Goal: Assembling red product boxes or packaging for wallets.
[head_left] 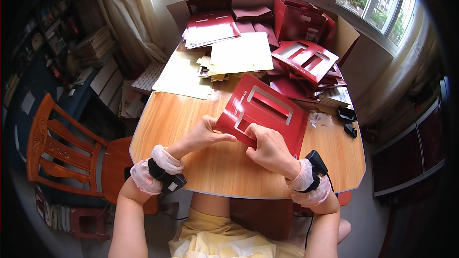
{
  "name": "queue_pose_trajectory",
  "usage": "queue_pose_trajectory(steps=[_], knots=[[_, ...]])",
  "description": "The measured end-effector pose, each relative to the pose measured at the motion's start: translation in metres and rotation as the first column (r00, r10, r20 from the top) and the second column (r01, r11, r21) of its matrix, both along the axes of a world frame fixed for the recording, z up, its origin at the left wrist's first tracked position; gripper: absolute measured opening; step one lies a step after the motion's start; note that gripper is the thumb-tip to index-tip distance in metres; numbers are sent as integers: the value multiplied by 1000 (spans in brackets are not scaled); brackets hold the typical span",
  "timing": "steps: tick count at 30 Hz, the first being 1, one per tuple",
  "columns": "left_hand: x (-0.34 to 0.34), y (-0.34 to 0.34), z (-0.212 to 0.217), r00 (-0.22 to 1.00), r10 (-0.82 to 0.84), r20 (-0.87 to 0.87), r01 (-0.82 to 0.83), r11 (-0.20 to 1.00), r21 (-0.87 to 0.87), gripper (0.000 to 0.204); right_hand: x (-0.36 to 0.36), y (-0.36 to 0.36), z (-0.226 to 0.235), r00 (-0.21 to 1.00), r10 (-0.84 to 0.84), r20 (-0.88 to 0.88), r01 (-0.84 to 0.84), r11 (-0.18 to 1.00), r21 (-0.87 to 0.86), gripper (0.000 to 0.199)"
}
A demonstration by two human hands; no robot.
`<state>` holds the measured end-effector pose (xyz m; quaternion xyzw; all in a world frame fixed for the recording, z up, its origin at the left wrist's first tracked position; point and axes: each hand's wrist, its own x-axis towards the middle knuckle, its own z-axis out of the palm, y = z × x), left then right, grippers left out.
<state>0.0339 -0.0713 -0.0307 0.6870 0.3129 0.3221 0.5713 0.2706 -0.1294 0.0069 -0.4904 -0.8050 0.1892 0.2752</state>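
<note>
A glossy red cardboard sheet [282,93] with light-edged cut-outs is tilted up off the near middle of the table. My left hand [206,133] is at its near left corner, thumb stretched out below, with the other fingers partly hidden behind the card. My right hand [271,149] is closed, its curled fingers pressed at the smaller cut-out near the lower edge. Whether a loose scrap is pinched in those fingers is hidden.
Behind the sheet, a stack of red cut-out cards [306,59] stands at the right, beside white sheets [241,52] and more red cards [210,28]. A red box [299,21] is at the back. Small black objects [349,122] lie near the right edge; a wooden chair [67,153] stands left.
</note>
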Motion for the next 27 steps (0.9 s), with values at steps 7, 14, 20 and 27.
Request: queue_pose_trajectory(steps=[7, 14, 20, 27], knots=[[4, -4, -3, 1000, 3, 27, 0, 993, -118, 23, 5, 7, -5, 999, 16, -39, -21, 990, -140, 26], [5, -5, 0, 1000, 12, 23, -7, 980, -198, 23, 3, 8, -4, 993, -29, -115, 3, 976, -219, 26], [5, -4, -3, 1000, 27, 12, -24, 977, -210, 22, 3, 8, -4, 987, -29, -158, -13, 966, -258, 25], [6, -3, -6, 999, 12, 44, -3, 978, -207, 20, 1, 9, -9, 973, -50, -226, -15, 960, -279, 31]])
